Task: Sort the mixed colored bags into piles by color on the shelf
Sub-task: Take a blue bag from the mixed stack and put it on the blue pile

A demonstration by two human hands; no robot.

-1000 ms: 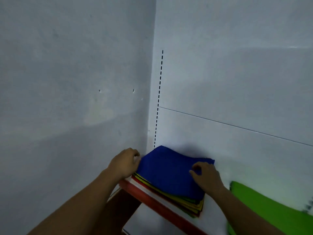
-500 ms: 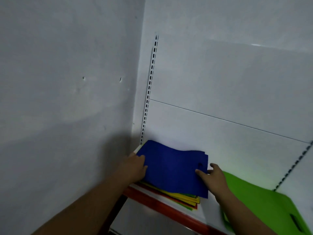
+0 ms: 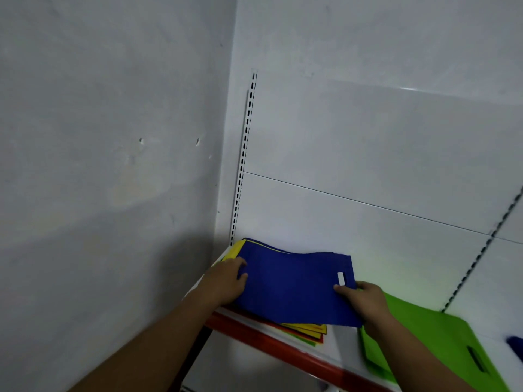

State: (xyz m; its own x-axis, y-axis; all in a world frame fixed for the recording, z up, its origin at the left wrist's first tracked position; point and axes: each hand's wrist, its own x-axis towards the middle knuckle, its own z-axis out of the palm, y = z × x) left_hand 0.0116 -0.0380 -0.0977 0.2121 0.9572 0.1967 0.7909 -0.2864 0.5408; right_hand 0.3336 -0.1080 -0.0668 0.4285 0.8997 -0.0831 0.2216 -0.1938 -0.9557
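1. Between the two sets of fingers, a blue bag lies spread flat on top of a mixed pile of yellow, red and green bags, at the left end of the shelf.
2. The left hand grips the blue bag's left edge, its fingers curled over onto the top face.
3. The right hand pinches the bag's right edge. Its thumb presses the top just below the handle cut-out, and its other fingers are hidden behind the edge.
4. A yellow bag shows just beyond the left fingers, at the back corner.
5. Just right of the right fingers, a green bag lies flat on the shelf, partly under the right forearm.
6. Beyond it, well apart from both hands, a dark blue scrap is cut off by the frame edge.
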